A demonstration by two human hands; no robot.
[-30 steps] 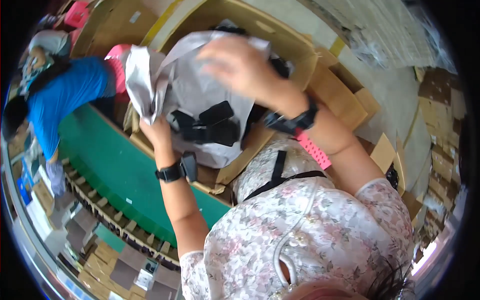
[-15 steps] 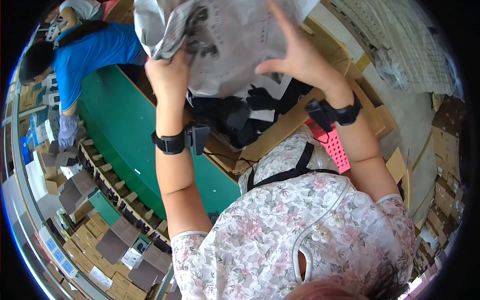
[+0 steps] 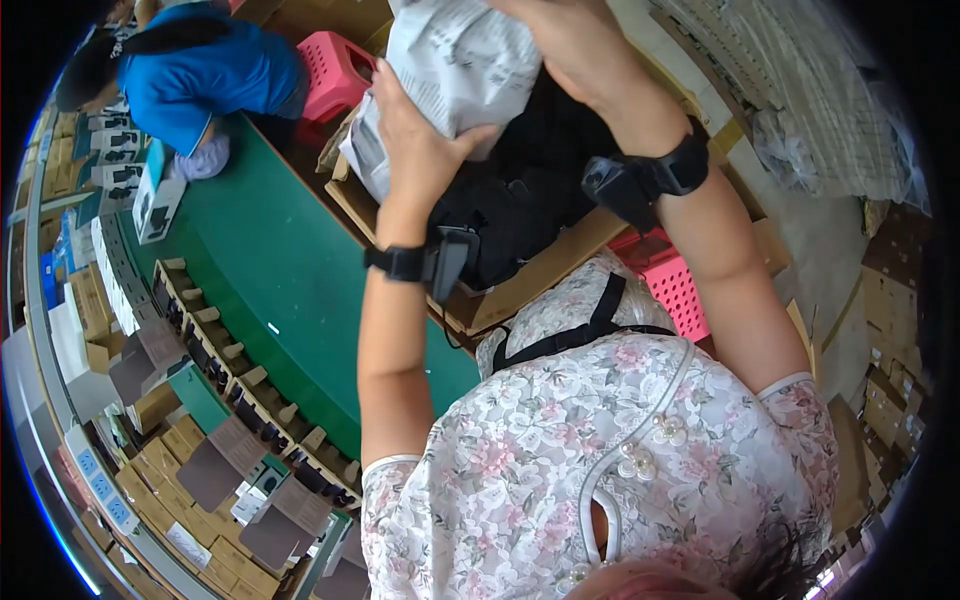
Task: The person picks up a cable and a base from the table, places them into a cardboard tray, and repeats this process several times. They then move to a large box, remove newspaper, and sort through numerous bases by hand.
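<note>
A grey plastic bag [image 3: 462,62] with dark print on it is held up between both hands at the top of the view, above an open cardboard box [image 3: 520,280]. The left hand [image 3: 415,130] is closed around the bag's lower left side, thumb and fingers pressing into the crumpled film, while the right hand [image 3: 570,45] clamps over the bag's upper right part, its fingers partly cut off by the picture's edge. Each wrist carries a black strap with a small dark device [image 3: 445,262] on it. Below the bag, black items [image 3: 520,200] fill the box, which stands at the edge of a green table [image 3: 270,280]. A pink plastic crate [image 3: 680,290] sits just beside the box on the right. Along the table's far edge runs a row of small cardboard trays [image 3: 240,370] holding dark parts. At the upper left, another person in a blue shirt [image 3: 215,75] bends over the table, with a pink stool [image 3: 335,70] just beside them.
</note>
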